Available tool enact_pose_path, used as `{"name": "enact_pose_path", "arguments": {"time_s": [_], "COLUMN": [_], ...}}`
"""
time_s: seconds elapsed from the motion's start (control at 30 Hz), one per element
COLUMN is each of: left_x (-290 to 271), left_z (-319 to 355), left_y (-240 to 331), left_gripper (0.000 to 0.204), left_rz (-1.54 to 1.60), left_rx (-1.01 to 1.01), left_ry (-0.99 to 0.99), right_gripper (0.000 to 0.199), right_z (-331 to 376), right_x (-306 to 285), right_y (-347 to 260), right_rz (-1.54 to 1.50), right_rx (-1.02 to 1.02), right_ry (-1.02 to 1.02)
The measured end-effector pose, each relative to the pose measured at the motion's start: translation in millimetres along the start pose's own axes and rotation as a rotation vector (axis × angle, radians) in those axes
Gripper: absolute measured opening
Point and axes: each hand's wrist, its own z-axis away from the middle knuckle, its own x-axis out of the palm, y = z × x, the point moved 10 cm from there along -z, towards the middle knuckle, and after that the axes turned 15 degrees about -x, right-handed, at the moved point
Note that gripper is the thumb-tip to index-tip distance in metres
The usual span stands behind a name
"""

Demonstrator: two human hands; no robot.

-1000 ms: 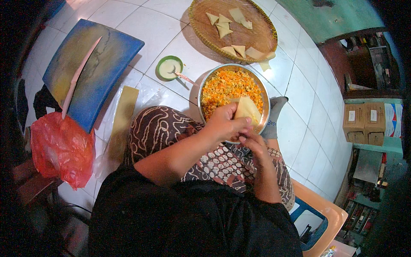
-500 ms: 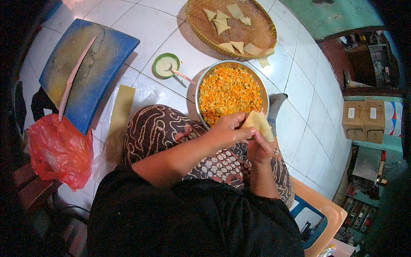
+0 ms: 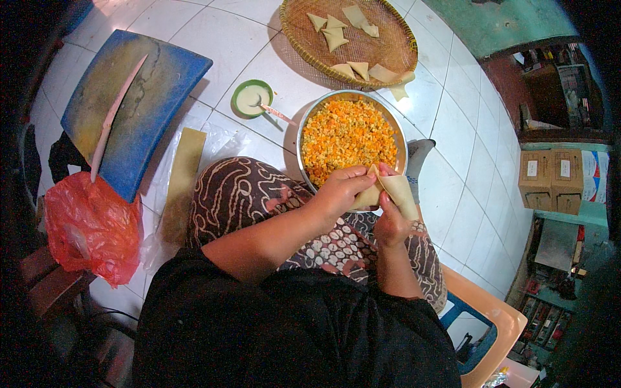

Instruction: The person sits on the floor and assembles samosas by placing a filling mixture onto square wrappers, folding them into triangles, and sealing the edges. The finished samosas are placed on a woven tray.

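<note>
Black top (image 3: 291,330); brown legwear (image 3: 234,194), cream swirls; grey sock (image 3: 419,160).

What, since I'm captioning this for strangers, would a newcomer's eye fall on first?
Probably the metal bowl of chopped orange mix near the centre, with left hand and right hand holding a folded pale sheet at its near edge. Next, perhaps, the crumpled red bag at the left, by the blue board. Beyond the bowl, a woven tray bears pale triangles.
</note>
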Motion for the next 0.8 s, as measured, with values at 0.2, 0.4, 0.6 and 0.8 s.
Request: {"name": "enact_pose_path", "arguments": {"time_s": [0.2, 0.4, 0.6, 0.8], "left_x": [-10, -9, 2, 8], "left_z": [-3, -3, -3, 5], "left_y": [-16, -23, -19, -10], "left_gripper": [0.028, 0.038, 0.043, 0.043], "left_rz": [0.085, 0.153, 0.286, 0.267], "left_rx": [-0.136, -0.254, -0.267, -0.303], "left_ry": [0.0, 0.004, -0.103, -0.168], "right_gripper": [0.03, 0.031, 0.039, 0.051], "right_z": [-5, -9, -5, -1], "right_x": [13, 30, 42, 43], "right_y": [-24, -33, -33, -26], "right_rz": [0.472, 0.747, 0.936, 1.003], "right_rx": [-0.346, -0.457, -0.436, -0.457], "right_ry": [-0.35, -0.599, -0.805, -0.911]}}
